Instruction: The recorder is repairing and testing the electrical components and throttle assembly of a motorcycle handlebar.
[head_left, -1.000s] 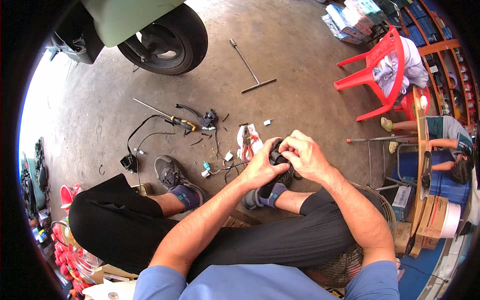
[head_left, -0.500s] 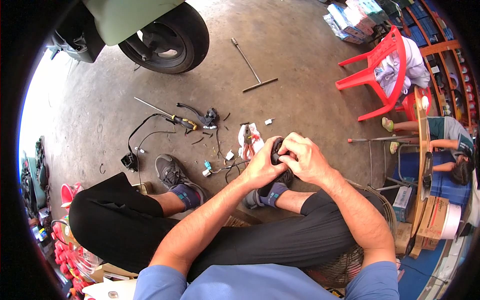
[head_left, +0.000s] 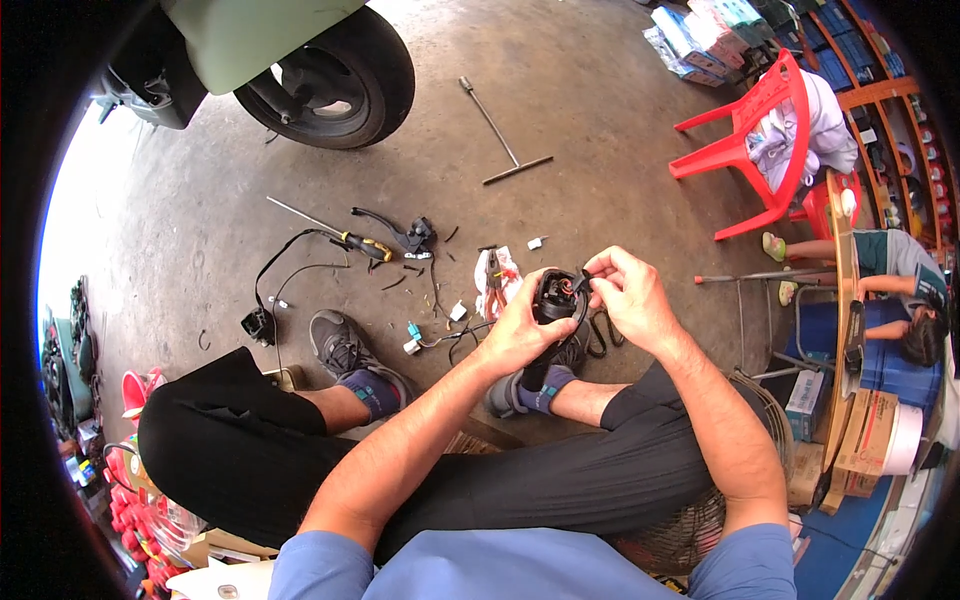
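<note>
Above my right shoe, my left hand [head_left: 520,328] is closed round a black switch housing [head_left: 553,300]. The housing's open side faces up and shows reddish wires inside. At its right edge, my right hand [head_left: 637,305] pinches a small black piece [head_left: 582,281]; whether that piece is still joined to the housing I cannot tell. A black cable [head_left: 598,335] loops below my right hand. Left of my left hand, wires end at a teal connector [head_left: 414,331]. Pliers [head_left: 494,272] lie on a crumpled white cloth [head_left: 511,277] just beyond my hands.
A yellow-and-black screwdriver [head_left: 368,246], a black lever assembly [head_left: 415,236] and black scraps lie on the floor. Farther off are a T-handle wrench [head_left: 515,167] and a vehicle's wheel [head_left: 345,85]. At right stand a red chair [head_left: 735,155] and a person [head_left: 900,275] by a wooden board.
My right hand has moved a little right, from on top of the housing to its edge, with a small black piece in its fingers. The housing's inside and wires now show.
</note>
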